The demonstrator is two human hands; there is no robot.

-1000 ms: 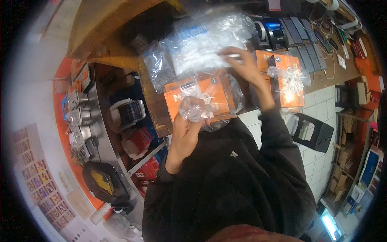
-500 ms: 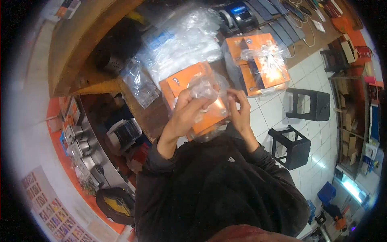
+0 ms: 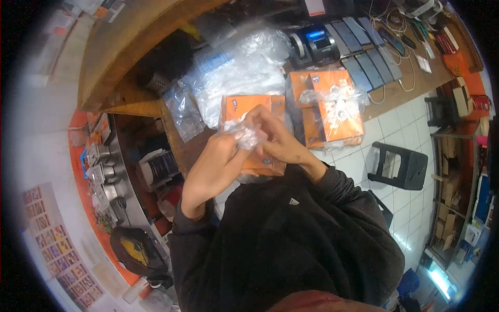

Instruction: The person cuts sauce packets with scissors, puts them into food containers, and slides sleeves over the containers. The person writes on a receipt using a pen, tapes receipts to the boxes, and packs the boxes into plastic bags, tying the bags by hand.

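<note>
An orange box (image 3: 235, 107) inside a clear plastic bag (image 3: 246, 137) is at the table edge, close to my body. My left hand (image 3: 214, 162) is closed on the gathered top of this bag, above the box. From the right, my right hand (image 3: 280, 139) reaches over the box with bent fingers, pinching the same crumpled plastic. The hands cover much of the box. To the right of them rests a second orange packet (image 3: 340, 117) in clear plastic, its top bunched into a shiny tuft.
A heap of clear plastic bags (image 3: 241, 73) lies behind the box. Several phones (image 3: 364, 70) and a dark device with a blue screen (image 3: 316, 44) are further back. A black stool (image 3: 400, 166) stands on the tiled floor at right.
My right hand has moved left from beside the box to the gathered plastic, joining my left hand. The view has shifted, so the table things appear lower.
</note>
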